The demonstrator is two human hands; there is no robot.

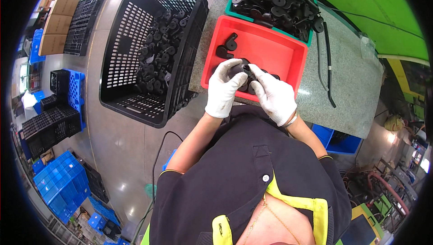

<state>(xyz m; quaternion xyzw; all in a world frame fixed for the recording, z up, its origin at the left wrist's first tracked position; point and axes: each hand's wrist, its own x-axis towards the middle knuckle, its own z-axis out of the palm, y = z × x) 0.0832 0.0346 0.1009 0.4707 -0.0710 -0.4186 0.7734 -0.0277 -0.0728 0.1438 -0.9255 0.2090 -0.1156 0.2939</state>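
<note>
Dark shirt (225, 186), one, yellow-green collar trim, white button; worn, nearest the camera.

Left hand (222, 89), one, white-gloved; fingers narrowed on a black part, thumb below, forefinger above.

Right hand (276, 98), one, white-gloved; fingers drawn close together at the same part's right side. Whether they pinch a separate small piece cannot be told.

Held black part (236, 70), one, glossy, partly hidden by gloves; raised over the near side of the red tray. Hazard: smooth plastic against glove fabric may slip or turn under uneven pressure; the drop would probably end among the pieces below. Fingertips set close together could also be pinched.

Red tray (282, 49), one, shallow, on the table (352, 87), its near rim close to the wearer's front. Hazard: a forearm or the shirt might catch that rim and shift it.

Loose black parts (231, 42), several, inside the tray; some behind the gloves, uncounted. Hazard: look-alikes, easily mixed.

Green bin (241, 17), one, beyond the tray, heaped with black parts (279, 8) above its rim. Hazard: a knock could send the topmost sliding into the tray.

Black crate (191, 42), one, slotted, left of the tray; many similar parts within.
</note>
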